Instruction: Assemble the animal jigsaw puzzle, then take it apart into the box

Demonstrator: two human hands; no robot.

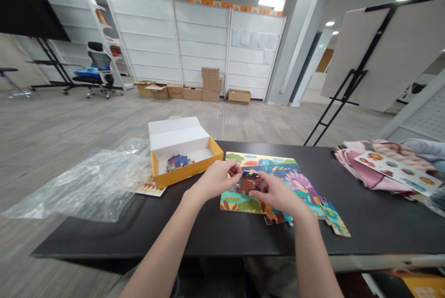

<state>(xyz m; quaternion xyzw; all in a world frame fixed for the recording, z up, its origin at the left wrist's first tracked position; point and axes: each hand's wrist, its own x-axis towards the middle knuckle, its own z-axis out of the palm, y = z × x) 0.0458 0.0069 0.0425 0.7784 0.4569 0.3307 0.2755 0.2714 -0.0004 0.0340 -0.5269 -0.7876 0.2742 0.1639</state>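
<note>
A colourful jigsaw puzzle [299, 182], partly joined, lies on the black table in front of me. Over its left part, a brown puzzle piece [247, 185] with a dark upper edge sits between my hands. My left hand [219, 180] is closed, its thumb and fingers curled together at the piece's left side. From the right, my right hand [280, 194] pinches at the piece's other side. My fingers hide part of its outline. Joined pieces stick out at the puzzle's lower edge and lower right corner.
An open yellow box [189, 173] with loose pieces [180, 162] stands left of the puzzle. Clear plastic wrapping [93, 182] hangs over the table's left edge, beside a printed sheet [151, 187]. Pink cloth [358, 173] and a sticker sheet [398, 173] lie at right.
</note>
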